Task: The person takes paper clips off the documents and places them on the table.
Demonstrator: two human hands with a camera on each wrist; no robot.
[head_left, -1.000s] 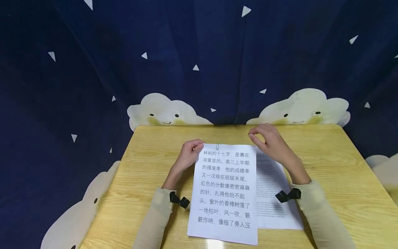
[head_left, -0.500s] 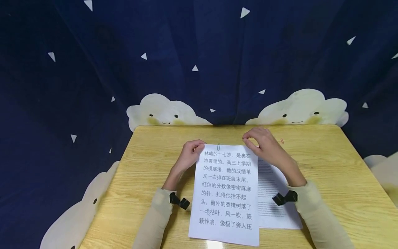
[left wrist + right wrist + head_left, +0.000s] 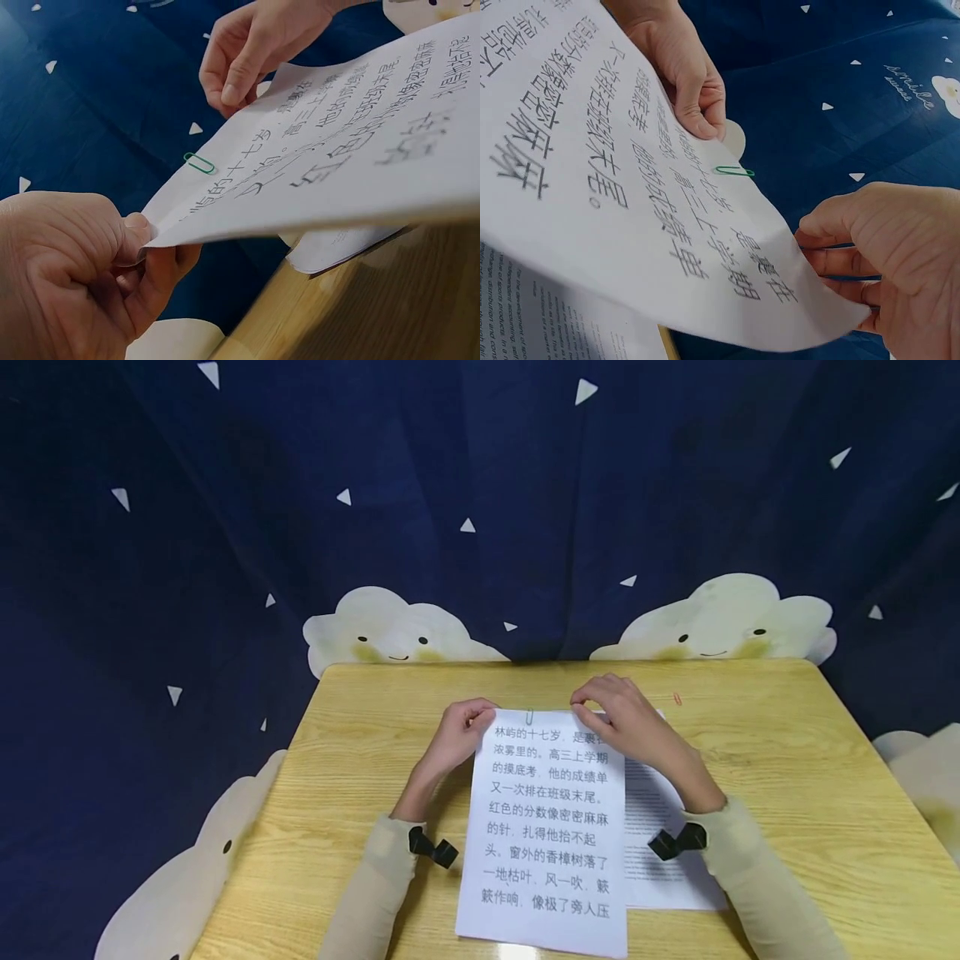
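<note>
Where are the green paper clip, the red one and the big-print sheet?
Green paper clip (image 3: 199, 163): left wrist view, middle of its wire.
Red paper clip (image 3: 677, 699): head view, middle of the clip.
Big-print sheet (image 3: 543, 827): head view, middle of its printed face.

Green paperclip (image 3: 200, 163), dark-lettered white sheet (image 3: 547, 827)
</note>
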